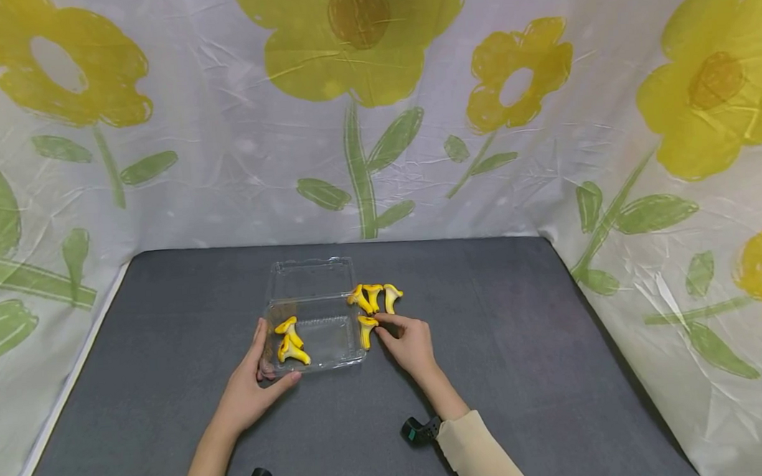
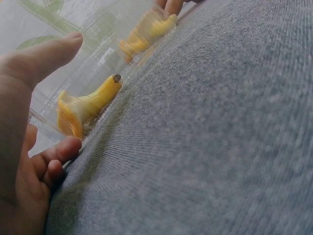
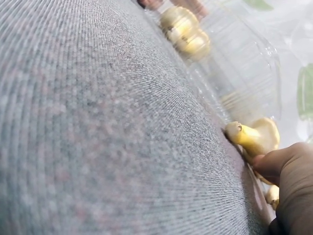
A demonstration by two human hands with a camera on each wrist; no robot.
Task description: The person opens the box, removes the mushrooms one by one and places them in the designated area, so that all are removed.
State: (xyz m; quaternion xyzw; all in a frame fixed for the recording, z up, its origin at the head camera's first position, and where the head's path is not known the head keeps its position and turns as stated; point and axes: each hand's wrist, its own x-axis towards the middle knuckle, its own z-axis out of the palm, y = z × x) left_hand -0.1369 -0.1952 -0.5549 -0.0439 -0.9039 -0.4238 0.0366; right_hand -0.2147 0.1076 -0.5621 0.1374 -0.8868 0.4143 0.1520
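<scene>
The clear plastic box (image 1: 314, 320) stands open on the grey cloth, its lid folded back away from the hands. The left hand (image 1: 249, 389) holds its near left corner. Two yellow mushrooms (image 1: 290, 341) lie inside, by the left fingers. The right hand (image 1: 407, 343) pinches one mushroom (image 1: 366, 331) at the box's right edge. Three more (image 1: 374, 297) lie just beyond it.

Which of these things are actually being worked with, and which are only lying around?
In use: clear plastic box, two yellow mushrooms inside, mushroom the right hand pinches, left hand steadying the box.
Around: three mushrooms, grey mat, flowered cloth.
</scene>
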